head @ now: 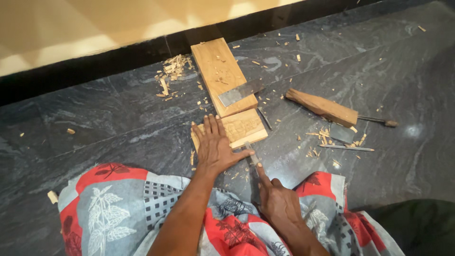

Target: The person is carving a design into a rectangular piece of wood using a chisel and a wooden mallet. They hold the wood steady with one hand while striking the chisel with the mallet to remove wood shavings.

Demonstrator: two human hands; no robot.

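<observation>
1. On the dark grey veined stone floor [109, 114], which fills most of my view, pale wood chips [171, 71] lie scattered, thickest near the black skirting strip at the wall.
2. Across my lap I see a red, grey and white leaf-printed cloth [118, 208], spread over both knees at the bottom of the frame.
3. A long plain light-brown wooden plank [215, 64] lies with its long axis running from the wall toward me, leaning slightly to the right; a flat grey metal blade [239, 92] rests across its near end.
4. Just beside that near end sits a small carved pale wooden block [246, 125], its long axis across my view, the right end tipped a little away from me.
5. My left hand [214, 144] lies flat on the block's left part, fingers spread and pointing away, thumb out to the right, pressing rather than gripping.
6. My right hand [279, 201] is closed around a slim chisel with a pale handle [252, 154]; the index finger lies along it. The tool points up and left, its tip touching the block's near edge.
7. Well to the right lie a brown wooden mallet-like block [324, 107], a thin metal tool [346, 148] and more chips.
</observation>
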